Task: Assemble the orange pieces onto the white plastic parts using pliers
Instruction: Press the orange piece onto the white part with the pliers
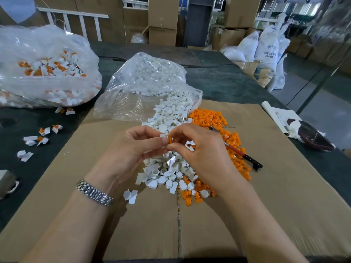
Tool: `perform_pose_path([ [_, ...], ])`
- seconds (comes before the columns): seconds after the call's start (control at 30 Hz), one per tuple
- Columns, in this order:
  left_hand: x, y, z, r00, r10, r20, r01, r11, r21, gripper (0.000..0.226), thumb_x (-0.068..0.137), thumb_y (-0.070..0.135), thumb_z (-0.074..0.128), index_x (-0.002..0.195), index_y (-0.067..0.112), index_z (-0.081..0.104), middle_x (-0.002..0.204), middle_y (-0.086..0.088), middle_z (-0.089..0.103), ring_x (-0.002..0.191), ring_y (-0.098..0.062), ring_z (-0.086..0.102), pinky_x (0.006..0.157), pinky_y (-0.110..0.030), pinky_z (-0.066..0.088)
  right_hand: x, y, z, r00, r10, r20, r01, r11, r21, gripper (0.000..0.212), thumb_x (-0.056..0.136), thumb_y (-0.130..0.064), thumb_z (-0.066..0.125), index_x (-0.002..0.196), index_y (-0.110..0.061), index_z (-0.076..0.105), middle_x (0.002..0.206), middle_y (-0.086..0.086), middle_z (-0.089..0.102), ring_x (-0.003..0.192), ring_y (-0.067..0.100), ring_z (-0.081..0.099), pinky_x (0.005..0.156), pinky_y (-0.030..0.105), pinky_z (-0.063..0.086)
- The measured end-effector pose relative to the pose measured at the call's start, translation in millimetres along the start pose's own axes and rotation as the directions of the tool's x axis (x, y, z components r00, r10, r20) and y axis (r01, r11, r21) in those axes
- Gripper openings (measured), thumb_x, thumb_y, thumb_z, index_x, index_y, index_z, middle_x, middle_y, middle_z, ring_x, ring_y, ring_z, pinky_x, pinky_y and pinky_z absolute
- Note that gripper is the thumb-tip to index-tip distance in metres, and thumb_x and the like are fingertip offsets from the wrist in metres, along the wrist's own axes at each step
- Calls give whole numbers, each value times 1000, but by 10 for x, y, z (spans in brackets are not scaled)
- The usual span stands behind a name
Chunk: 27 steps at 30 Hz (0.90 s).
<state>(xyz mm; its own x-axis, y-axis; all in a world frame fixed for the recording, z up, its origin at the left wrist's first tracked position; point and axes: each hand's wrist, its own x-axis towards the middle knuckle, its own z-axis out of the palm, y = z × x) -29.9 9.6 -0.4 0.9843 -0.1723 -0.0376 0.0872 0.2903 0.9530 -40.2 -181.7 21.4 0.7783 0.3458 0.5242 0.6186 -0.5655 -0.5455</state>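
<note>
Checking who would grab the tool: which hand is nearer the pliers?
Right. The right hand is just beside the pliers, which lie on the orange pile; the left hand is farther away, beyond the right one.

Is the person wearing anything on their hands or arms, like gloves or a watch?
No gloves and no sleeves in view: both the left hand and the right hand are bare. The only thing worn is a shiny silver-coloured metal link band around the left wrist.
</note>
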Motion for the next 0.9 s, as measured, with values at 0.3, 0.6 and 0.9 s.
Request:
perform_pose_path([
  [0.3, 32, 2, -2, 995, -67, -69, 61, 993, -97, 19, 54, 10, 88, 70, 6, 78, 93, -23, 77, 92, -36, 77, 68, -23, 61, -56, 264, -229, 924, 370, -99, -383, 900, -208, 32, 93, -46, 68, 119, -28, 61, 111, -13, 64, 100, 2, 60, 85, 18, 50],
  [0.6, -8, 37, -18, 992, -109, -71, 94, 978, -188, 19, 56, 7, 88, 72, 7, 79, 93, -21, 77, 88, -33, 78, 60, -24, 62, -134, 491, -412, 666, 745, 13, -572, 523, -632, 39, 92, -49, 60, 103, -12, 54, 108, 9, 54, 108, 31, 51, 97, 53, 45],
  [0.9, 4, 70, 23, 989, -67, -134, 47, 988, -145, 20, 65, 13, 82, 82, 5, 76, 90, -11, 79, 73, -20, 78, 48, -17, 55, -39, 164, -589, 760, 639, 115, -621, 767, -158, 15, 97, -35, 56, 88, -22, 56, 82, 9, 68, 55, 9, 53, 52, 25, 49],
])
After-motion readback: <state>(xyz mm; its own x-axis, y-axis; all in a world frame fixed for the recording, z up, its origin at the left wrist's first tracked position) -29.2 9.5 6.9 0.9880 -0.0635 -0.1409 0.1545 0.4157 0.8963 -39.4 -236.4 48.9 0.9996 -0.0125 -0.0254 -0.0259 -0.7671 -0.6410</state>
